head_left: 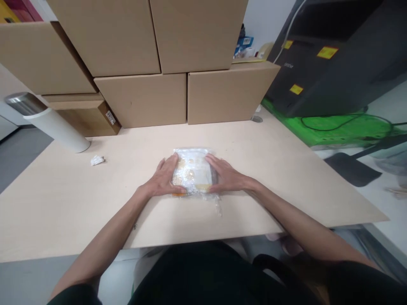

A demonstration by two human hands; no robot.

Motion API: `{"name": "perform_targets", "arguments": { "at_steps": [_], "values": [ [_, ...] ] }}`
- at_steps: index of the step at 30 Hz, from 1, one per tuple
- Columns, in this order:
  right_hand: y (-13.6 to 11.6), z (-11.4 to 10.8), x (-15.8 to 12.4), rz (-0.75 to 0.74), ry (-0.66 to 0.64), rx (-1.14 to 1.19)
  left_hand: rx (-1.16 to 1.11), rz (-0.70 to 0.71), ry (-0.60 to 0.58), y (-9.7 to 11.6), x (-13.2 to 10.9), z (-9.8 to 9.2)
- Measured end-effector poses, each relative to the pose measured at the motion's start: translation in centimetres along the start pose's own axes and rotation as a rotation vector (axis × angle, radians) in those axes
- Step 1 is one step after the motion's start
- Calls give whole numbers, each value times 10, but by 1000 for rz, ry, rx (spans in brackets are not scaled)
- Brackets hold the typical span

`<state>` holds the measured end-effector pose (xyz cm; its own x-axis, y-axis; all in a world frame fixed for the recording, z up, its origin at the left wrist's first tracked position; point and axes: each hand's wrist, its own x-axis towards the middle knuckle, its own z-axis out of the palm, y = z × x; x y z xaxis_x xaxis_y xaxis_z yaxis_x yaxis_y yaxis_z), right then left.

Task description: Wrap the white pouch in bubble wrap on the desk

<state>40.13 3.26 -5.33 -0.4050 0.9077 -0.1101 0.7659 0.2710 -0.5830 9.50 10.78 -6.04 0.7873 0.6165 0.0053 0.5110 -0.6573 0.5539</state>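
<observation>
A small white package with yellowish print, wrapped in clear plastic (pixel 194 171), lies on the pale wooden table in front of me. My left hand (pixel 165 176) grips its left side, thumb along the near edge and fingers toward the far corner. On the opposite side my right hand (pixel 225 173) holds it in the same way, the thumb near the front right corner. Loose clear film sticks out past the near edge, with a strip trailing at the right. An orange patch shows under the left thumb. The package's underside is hidden.
Stacked cardboard boxes (pixel 140 101) line the table's (pixel 79 212) back edge. At the left stands a white bottle with a steel cap (pixel 59 127), near a crumpled white scrap (pixel 97 160). A dark machine (pixel 318 76) on a green surface (pixel 324 129) stands beyond the right edge.
</observation>
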Motion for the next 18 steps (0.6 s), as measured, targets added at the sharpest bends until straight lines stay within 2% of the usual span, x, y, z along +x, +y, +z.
{"name": "perform_targets", "arguments": {
  "at_steps": [2, 3, 6, 8, 11, 14, 18],
  "values": [
    [-5, -1, -8, 19, 42, 129, -28, 32, 22, 2, -10, -6],
    [-8, 0, -13, 45, 103, 228, -41, 49, 43, 4, -15, -9],
    [-13, 7, -23, 184, 370, 573, -35, 75, 88, 13, -25, -12],
    [-16, 13, -24, 261, 490, 793, -6, 88, 81, 20, -25, -7],
    [-21, 17, -18, 285, 548, 1130, -22, 140, 82, 29, -20, 5],
    [-28, 17, -11, 250, 586, 1375, -150, 146, 141, 33, -17, 11],
    [-38, 16, -4, 221, 613, 1410, -473, 44, 365, 42, -17, 9]
  ]
}}
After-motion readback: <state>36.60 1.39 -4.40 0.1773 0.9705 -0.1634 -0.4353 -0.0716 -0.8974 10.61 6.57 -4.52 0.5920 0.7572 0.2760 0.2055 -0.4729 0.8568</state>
